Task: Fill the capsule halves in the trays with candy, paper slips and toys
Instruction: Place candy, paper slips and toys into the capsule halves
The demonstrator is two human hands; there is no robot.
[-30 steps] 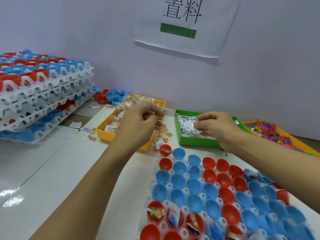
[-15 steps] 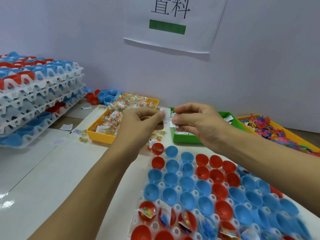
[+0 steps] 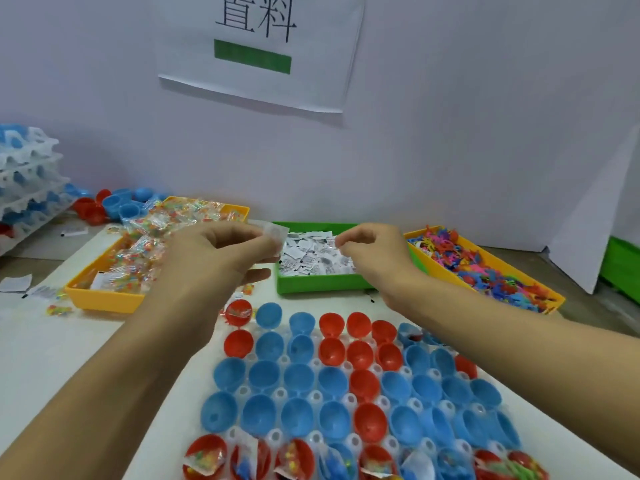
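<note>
A clear tray (image 3: pixel 280 396) in front of me holds rows of red and blue capsule halves (image 3: pixel 298 379). The nearest row holds candy packets and slips; the far left red half (image 3: pixel 238 311) has a packet too. My left hand (image 3: pixel 221 254) pinches a clear packet (image 3: pixel 273 233) above the gap between the yellow candy bin (image 3: pixel 104 299) and the green slip bin (image 3: pixel 318 284). My right hand (image 3: pixel 370 252) pinches a small white paper slip (image 3: pixel 331 241) over the green bin. A second yellow bin (image 3: pixel 485 268) of bright toys sits to the right.
Stacked white trays (image 3: pixel 27 188) of capsule halves stand at far left, with loose red and blue halves (image 3: pixel 114 206) behind the candy bin. Stray candy packets (image 3: pixel 59 310) and paper scraps (image 3: pixel 15 284) lie on the table at left. A paper sign (image 3: pixel 256 46) hangs on the wall.
My hands came together over the bins half a second ago, then drew apart. The left hand now holds a clear packet; the right pinches a slip over the green bin. The view shifted left.
</note>
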